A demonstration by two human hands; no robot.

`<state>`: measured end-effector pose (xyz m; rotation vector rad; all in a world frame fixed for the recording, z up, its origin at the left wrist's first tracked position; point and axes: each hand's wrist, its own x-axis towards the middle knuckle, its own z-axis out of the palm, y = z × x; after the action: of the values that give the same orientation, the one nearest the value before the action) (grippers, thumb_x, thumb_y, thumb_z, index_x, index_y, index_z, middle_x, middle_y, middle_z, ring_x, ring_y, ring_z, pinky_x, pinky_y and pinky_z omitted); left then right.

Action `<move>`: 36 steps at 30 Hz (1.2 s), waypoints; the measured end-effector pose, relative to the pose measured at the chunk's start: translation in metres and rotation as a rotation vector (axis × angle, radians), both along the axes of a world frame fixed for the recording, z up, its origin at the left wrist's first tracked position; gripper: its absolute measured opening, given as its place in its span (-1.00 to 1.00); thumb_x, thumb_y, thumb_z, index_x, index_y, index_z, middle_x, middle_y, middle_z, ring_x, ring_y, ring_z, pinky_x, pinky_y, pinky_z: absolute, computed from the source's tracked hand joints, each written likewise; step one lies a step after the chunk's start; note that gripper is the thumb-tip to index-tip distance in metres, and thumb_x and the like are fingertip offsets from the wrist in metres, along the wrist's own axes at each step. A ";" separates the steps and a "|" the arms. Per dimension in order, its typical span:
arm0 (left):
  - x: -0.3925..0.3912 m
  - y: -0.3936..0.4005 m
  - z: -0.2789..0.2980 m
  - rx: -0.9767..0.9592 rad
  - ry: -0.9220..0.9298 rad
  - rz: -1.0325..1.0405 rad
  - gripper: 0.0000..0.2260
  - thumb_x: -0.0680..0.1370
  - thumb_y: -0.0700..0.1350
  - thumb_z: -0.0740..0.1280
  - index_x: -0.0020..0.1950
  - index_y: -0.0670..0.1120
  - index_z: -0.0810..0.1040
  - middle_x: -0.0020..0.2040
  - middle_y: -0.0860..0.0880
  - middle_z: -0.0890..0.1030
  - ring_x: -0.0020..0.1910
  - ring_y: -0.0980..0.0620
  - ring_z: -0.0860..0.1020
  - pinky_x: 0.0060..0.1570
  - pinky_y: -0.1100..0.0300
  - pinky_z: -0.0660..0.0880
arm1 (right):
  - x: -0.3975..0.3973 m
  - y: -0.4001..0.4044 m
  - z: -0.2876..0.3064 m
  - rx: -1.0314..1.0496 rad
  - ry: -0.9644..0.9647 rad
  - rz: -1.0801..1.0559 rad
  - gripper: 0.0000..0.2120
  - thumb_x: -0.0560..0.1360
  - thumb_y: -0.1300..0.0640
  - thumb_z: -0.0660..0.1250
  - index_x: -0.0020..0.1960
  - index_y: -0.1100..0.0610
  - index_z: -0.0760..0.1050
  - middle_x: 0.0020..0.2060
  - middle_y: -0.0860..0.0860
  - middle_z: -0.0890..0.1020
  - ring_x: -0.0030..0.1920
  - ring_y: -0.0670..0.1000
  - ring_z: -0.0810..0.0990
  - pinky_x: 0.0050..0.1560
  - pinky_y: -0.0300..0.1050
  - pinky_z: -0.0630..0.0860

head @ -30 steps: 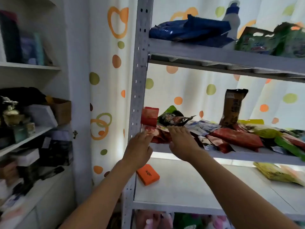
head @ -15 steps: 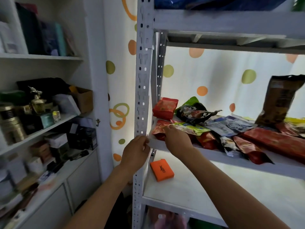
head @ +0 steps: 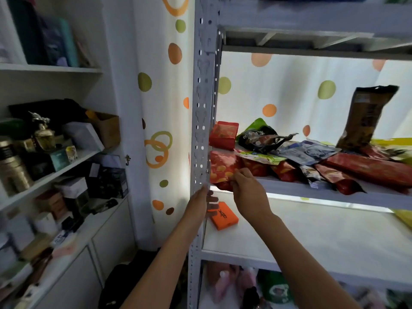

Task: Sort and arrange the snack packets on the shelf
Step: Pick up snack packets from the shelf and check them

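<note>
A heap of snack packets [head: 307, 157] lies on the middle board of the grey metal shelf [head: 312, 192]. At its left end a red packet with orange print [head: 223, 168] stands tilted against the post, and my right hand [head: 247, 192] pinches its lower right corner. My left hand [head: 201, 202] is just below the board's left corner, fingers curled by the upright post [head: 201, 130]; whether it touches the packet is hidden. A second red packet [head: 223, 134] stands behind, and a tall brown packet [head: 365, 117] stands upright at the right.
An orange box [head: 224, 216] lies on the lower white board [head: 312, 237]. More packets sit on the bottom level [head: 274, 288]. A white cabinet [head: 55, 152] crowded with boxes and jars stands at the left. A dotted curtain [head: 160, 108] hangs behind.
The red packet has been lifted from lying flat to standing against the post. My left hand has dropped below the board's edge. The view has moved closer and leftward.
</note>
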<state>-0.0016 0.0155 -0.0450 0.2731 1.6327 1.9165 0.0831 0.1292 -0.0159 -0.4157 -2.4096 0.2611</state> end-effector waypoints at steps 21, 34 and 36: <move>0.096 -0.072 -0.092 0.265 -0.007 -0.070 -0.67 0.52 -0.05 0.41 0.26 -0.06 0.53 0.11 -0.08 0.67 0.07 -0.09 0.66 0.01 -0.03 0.60 | 0.121 -0.086 -0.109 -0.879 0.214 -0.208 -0.73 0.55 0.03 0.37 0.24 -0.01 0.48 0.11 -0.13 0.52 0.04 -0.19 0.52 -0.15 -0.39 0.42; 0.182 -0.077 -0.114 0.064 0.169 0.104 -0.63 0.46 -0.03 0.48 0.24 -0.01 0.55 0.12 0.00 0.66 0.08 0.01 0.65 0.08 0.05 0.60 | 0.185 -0.075 -0.132 -1.508 0.281 0.253 -0.72 0.53 0.13 0.38 0.23 0.11 0.55 0.07 0.06 0.70 0.06 0.06 0.69 0.04 -0.02 0.63; 0.192 -0.074 -0.121 -0.007 0.205 0.231 -0.56 0.45 -0.02 0.50 0.28 -0.02 0.48 0.14 0.03 0.61 0.09 0.06 0.61 0.04 0.11 0.59 | 0.194 -0.076 -0.144 -1.556 0.298 0.284 -0.69 0.53 0.15 0.39 0.25 0.16 0.53 0.09 0.12 0.69 0.07 0.12 0.68 -0.05 -0.07 0.64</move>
<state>0.1907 -0.0581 -0.1661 0.2974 1.8739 2.1119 0.2775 0.0536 -0.1598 -0.5849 -1.5009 2.1345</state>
